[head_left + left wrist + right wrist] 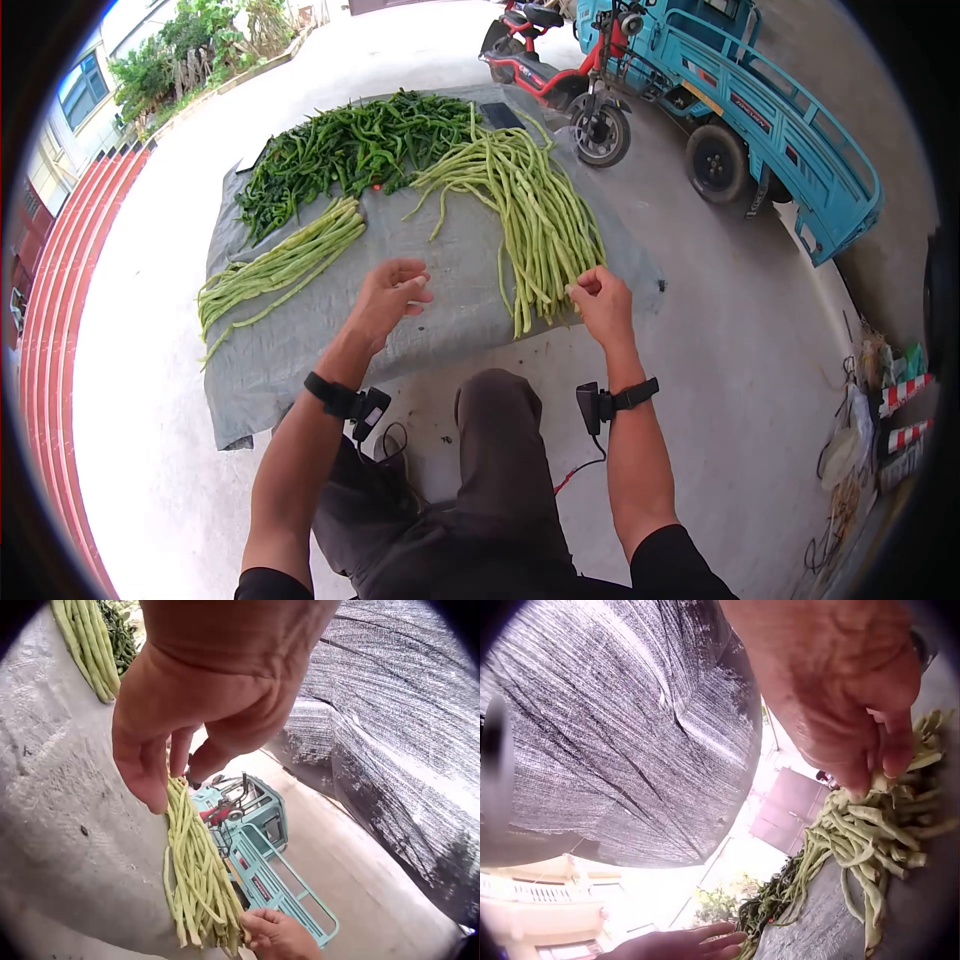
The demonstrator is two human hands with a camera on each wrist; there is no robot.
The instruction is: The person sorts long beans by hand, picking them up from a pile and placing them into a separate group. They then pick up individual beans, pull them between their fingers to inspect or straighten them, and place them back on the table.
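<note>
Head view first: the right hand (605, 305) is at the near, right-hand corner of the big heap of long beans (530, 220), thumb and forefinger pinching at a bean end. And here's the relation that counts — the beans run away from that grip, their long axis pointing forward and leaning left at the far end, so the right hand has the near tips and the rest stretches out beyond it. The left hand (388, 300) hangs above the grey cloth (400, 345), fingers loosely bent, nothing in them, between the 2 lots of beans. The smaller bundle (280, 262) lies slantwise to its left, the green peppers (370, 140) spread behind.

Over to the left wrist: the left hand looms at the top, fingers pointing down, with a gap by the thumb; the big heap lies beyond it, and down at the far end of those stalks the right hand has its fingertips together on the edge. Clearly the nearer of the 2 to those tips!

Right wrist now: thumb and fingers press close over the pale bean ends — how many they pinch, I can't tell. The left hand shows low down, fingers extended, apart from the heap.
</note>
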